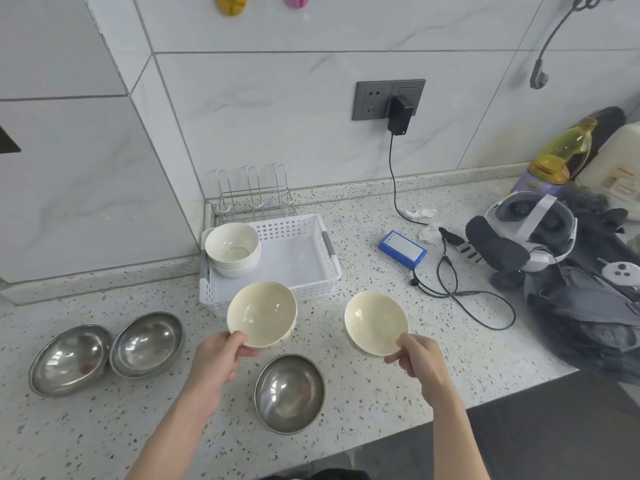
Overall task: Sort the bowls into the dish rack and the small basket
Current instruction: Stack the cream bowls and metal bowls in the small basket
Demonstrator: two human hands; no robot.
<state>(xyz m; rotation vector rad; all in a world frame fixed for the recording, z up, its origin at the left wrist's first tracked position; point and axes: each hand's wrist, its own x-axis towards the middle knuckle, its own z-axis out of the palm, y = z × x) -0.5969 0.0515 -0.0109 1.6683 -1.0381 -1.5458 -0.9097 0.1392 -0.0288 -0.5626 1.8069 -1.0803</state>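
Two cream ceramic bowls in hand, one per hand. Left hand (221, 355) pinches the near rim of the left cream bowl (261, 313), thumb over the lip, fingers curled under. Right hand (417, 353) pinches the near rim of the right cream bowl (375, 322) the same way. Both bowls look lifted off the surface (381, 386), just in front of the white plastic basket (311, 258).

Basket already holds two stacked cream bowls (232, 249) in its back-left corner. Wire dish rack (255, 195) sits behind the basket against the wall, nothing seen in it. Three steel bowls not yet sorted: two touching side by side at left (71, 358) (147, 342), one near the front edge between the forearms (290, 393).

Judged step: cream bowls go to the basket, steel ones likely to the rack.

Risks: rim-only pinch on glazed ceramic, so a bowl could tip or slip out and chip on the stone. Left bowl hangs over the basket's near wall and may clip it on the way in. Stacking onto the existing pair off-centre could topple the stack. Forearms pass close over the front steel bowl and could knock it off the edge.
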